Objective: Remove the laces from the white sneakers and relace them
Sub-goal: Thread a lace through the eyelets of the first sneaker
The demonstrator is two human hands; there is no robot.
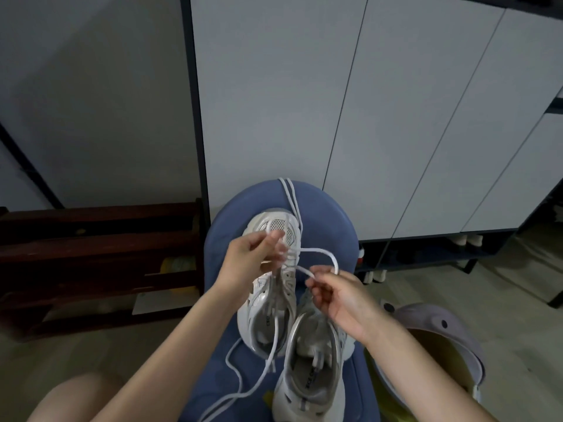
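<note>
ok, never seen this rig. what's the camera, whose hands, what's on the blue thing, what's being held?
There is no robot here. One wide-angle camera sits on a person's head and looks forward and down, so the two bare arms coming in from the bottom are the wearer's own.

Two white sneakers lie on a blue cushioned seat: the far sneaker and the near sneaker beside it.

The left hand pinches the white lace over the far sneaker's eyelets. The right hand pinches a loop of that lace. Loose lace trails off the seat towards the camera.

Behind stand pale cabinet doors.
</note>
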